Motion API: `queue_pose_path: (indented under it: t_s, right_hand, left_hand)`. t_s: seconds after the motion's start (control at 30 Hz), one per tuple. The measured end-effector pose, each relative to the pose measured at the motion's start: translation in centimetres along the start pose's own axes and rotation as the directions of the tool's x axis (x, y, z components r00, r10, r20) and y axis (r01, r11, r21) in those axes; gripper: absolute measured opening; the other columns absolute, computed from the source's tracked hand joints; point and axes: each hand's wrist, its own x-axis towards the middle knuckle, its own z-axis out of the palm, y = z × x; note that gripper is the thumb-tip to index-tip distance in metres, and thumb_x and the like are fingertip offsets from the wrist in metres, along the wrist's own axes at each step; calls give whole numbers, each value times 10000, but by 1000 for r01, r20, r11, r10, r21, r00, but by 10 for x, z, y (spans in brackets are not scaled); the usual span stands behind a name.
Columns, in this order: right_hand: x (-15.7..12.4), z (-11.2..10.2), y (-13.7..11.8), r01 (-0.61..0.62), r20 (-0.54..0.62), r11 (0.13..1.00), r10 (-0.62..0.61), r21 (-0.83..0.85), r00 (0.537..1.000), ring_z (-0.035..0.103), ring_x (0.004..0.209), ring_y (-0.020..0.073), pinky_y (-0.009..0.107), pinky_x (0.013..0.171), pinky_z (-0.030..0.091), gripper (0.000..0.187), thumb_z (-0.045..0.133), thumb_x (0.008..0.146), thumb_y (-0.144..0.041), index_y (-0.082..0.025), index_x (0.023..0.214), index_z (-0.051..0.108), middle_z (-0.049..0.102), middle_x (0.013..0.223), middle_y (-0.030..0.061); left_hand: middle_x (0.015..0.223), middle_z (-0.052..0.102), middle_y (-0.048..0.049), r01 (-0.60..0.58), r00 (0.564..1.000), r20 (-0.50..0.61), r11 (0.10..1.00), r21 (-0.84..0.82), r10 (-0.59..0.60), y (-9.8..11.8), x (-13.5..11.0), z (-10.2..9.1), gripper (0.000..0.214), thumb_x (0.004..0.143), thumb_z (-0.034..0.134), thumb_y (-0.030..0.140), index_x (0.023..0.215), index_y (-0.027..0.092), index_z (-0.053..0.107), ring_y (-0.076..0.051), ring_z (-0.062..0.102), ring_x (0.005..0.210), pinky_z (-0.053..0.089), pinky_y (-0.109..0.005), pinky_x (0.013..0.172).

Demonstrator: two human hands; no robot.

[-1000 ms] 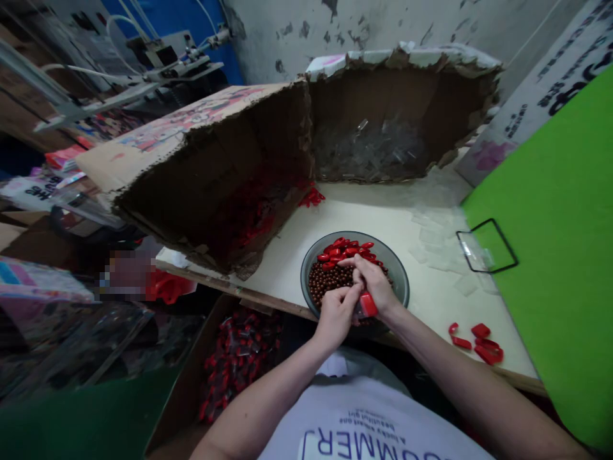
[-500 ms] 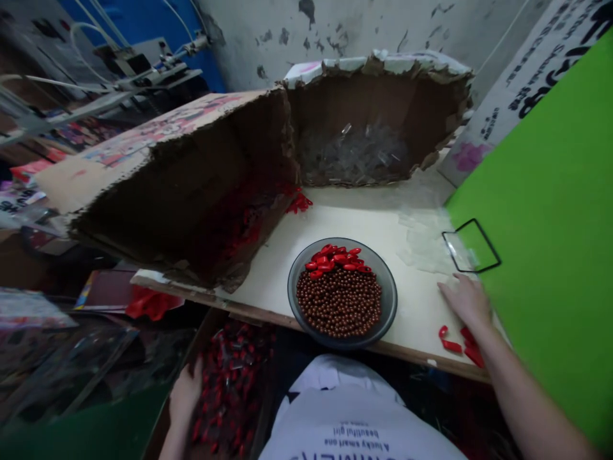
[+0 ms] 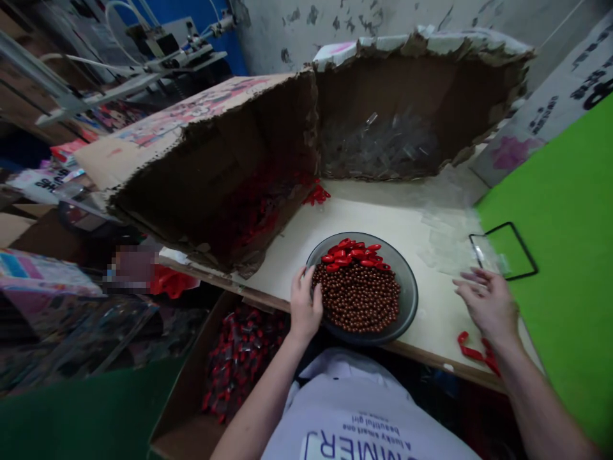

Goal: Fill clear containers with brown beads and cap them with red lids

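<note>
The left hand (image 3: 304, 306), half-closed, rests against the left rim of a shallow grey bowl (image 3: 408, 300) holding brown round beads (image 3: 357, 300) and glossy red oblong pieces (image 3: 349, 253). The right hand (image 3: 488, 303) is open, fingers spread, over the cream desk (image 3: 433, 332), near loose red plastic strips (image 3: 472, 352) at lower right.

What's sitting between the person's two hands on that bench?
The head view shows a dark grey bowl between the left hand and the right hand. It holds small brown beads with glossy red pieces heaped along one side.
</note>
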Motion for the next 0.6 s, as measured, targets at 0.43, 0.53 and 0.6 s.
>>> queue_pose_path:
  t_s: [0.43, 0.53, 0.6]
  right_hand:
    - [3, 91, -110, 684, 705, 721, -428, -111, 566, 560, 902, 249, 373, 796, 447, 223, 468, 864, -138, -198, 932, 672, 653, 996, 131]
    - [-9, 106, -112, 664, 740, 745, -410, -66, 533, 572, 881, 232, 345, 795, 434, 258, 460, 828, -66, -194, 927, 662, 654, 941, 119]
    - [-23, 116, -118, 650, 759, 760, -420, -6, 498, 586, 872, 220, 331, 797, 436, 273, 458, 814, -48, -193, 933, 656, 658, 916, 103]
  left_hand:
    - [1285, 537, -119, -56, 991, 129, 994, 99, 43, 7, 1, 22, 383, 907, 417, 140, 1263, 187, 550, -233, 496, 1195, 424, -407, 1028]
    - [1268, 550, -115, -58, 991, 124, 993, 105, 45, 8, 2, 23, 385, 892, 431, 121, 1245, 196, 564, -234, 505, 1176, 432, -412, 1016]
    - [1267, 551, -120, -62, 990, 132, 992, 112, 47, 7, 2, 23, 393, 880, 438, 107, 1242, 192, 567, -236, 504, 1177, 430, -413, 1015]
